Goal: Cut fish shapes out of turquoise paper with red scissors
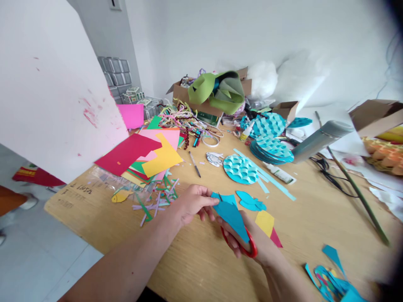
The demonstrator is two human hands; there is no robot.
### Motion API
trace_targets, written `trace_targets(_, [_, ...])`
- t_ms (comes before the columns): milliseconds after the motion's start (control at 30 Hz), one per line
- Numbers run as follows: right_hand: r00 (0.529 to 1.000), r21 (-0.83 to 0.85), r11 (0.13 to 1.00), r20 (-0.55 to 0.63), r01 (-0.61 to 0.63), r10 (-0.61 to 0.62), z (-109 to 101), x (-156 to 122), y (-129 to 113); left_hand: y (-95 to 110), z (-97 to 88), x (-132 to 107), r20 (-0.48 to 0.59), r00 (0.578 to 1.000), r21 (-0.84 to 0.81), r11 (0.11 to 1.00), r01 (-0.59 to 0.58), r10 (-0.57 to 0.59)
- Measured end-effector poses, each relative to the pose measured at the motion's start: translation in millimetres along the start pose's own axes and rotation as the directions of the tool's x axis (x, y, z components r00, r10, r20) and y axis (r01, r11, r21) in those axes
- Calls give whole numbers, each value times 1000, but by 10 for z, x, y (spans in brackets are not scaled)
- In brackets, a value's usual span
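My left hand (pixel 192 204) pinches the left edge of a teal paper piece (pixel 231 214) just above the wooden table (pixel 315 209). My right hand (pixel 244 239) grips red-handled scissors (pixel 250 249) underneath that paper, with the blades hidden by the sheet. A teal paper fish cut-out (pixel 250 201) lies just beyond the hands. A yellow paper piece (pixel 265 221) and a red scrap (pixel 276 239) lie right of the scissors.
Coloured paper sheets (pixel 145 155) and strips (pixel 155 197) lie at left. Teal scalloped discs (pixel 241 169), a disc stack (pixel 272 149), a glue tube (pixel 281 173), a pen (pixel 194 163), a grey cylinder (pixel 321 140), cardboard boxes (pixel 201 98), teal offcuts (pixel 330 279) and a white board (pixel 47 84) surround them.
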State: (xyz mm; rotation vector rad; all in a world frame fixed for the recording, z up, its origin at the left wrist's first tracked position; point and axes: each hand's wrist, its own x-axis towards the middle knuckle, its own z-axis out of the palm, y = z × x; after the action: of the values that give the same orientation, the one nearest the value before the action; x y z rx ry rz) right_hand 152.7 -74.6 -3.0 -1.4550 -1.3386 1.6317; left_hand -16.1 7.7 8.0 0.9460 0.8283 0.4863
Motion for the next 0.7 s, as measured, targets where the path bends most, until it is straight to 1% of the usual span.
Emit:
trace_targets(100, [1000, -27, 1000, -2, -14, 14, -6, 7, 2, 14, 11, -5, -13, 1000, -10, 1000, 3, -3])
trace_targets(200, [1000, 7, 1000, 5, -30, 30, -9, 23, -18, 22, 15, -8, -21, 1000, -16, 1000, -3, 3])
trace_targets(333, [998, 18, 998, 32, -63, 62, 1, 24, -69, 6, 5, -3, 0, 1000, 4, 1000, -8, 8])
trace_targets(433, [992, 11, 992, 0, -127, 127, 13, 2, -100, -11, -3, 4, 26, 1000, 24, 1000, -1, 0])
trace_targets(500, [989, 7, 989, -15, -149, 149, 15, -9, -105, -17, -5, 7, 34, 999, 30, 1000, -2, 1])
trace_targets(567, [989, 4, 989, -7, -146, 146, 9, -9, -93, -16, -6, 8, 39, 999, 34, 999, -2, 0])
trace_targets(700, [997, 12, 997, -2, -75, 75, -15, 5, -21, -9, -7, 9, 42, 999, 40, 999, 2, -4])
